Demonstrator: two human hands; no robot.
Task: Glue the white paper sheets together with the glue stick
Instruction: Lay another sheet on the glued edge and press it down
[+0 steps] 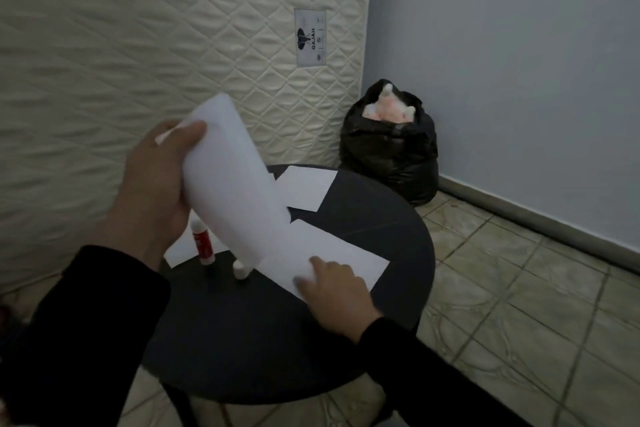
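Observation:
My left hand (pixel 157 180) grips the top edge of a white paper sheet (pixel 232 180) and holds it curled up above the round dark table (pixel 263 340). The sheet's lower end meets a flat white sheet (pixel 332 253) on the table. My right hand (pixel 334 291) presses its fingers on that flat sheet's near edge. A red and white glue stick (pixel 202 243) stands uncapped on the table's left side, and its white cap (pixel 239 269) stands just right of it. Another white sheet (pixel 306 189) lies at the table's far side.
A quilted mattress (pixel 138 45) leans upright behind the table. A stuffed black plastic bag (pixel 388 156) sits in the corner by the blue wall (pixel 519 80). Tiled floor (pixel 519 305) extends to the right of the table.

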